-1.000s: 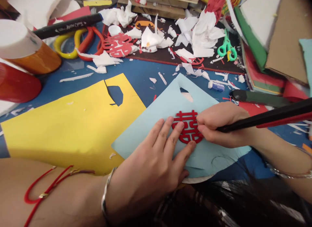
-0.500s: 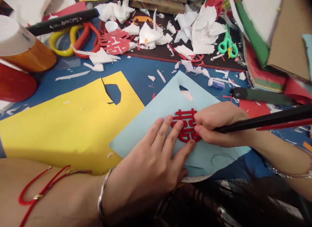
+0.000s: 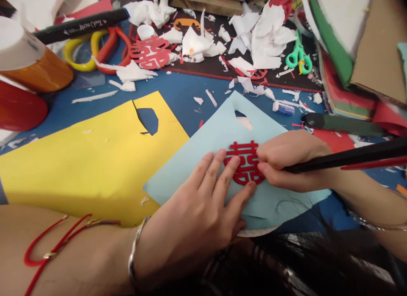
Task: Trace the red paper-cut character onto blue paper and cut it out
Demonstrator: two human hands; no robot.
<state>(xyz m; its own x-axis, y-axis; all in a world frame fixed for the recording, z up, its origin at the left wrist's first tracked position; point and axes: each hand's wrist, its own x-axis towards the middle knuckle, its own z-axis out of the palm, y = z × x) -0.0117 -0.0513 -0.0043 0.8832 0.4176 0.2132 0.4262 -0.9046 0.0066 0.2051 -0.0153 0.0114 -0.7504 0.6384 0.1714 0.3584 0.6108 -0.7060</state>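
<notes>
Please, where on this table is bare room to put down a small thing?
A bare strip of blue surface lies between the yellow card and the black mat, with few scraps. Crumpled white paper crowds the mat; stacked card crowds the right.

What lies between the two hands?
The head view shows a red paper cutout between the left hand and right hand, on a light blue card.
</notes>
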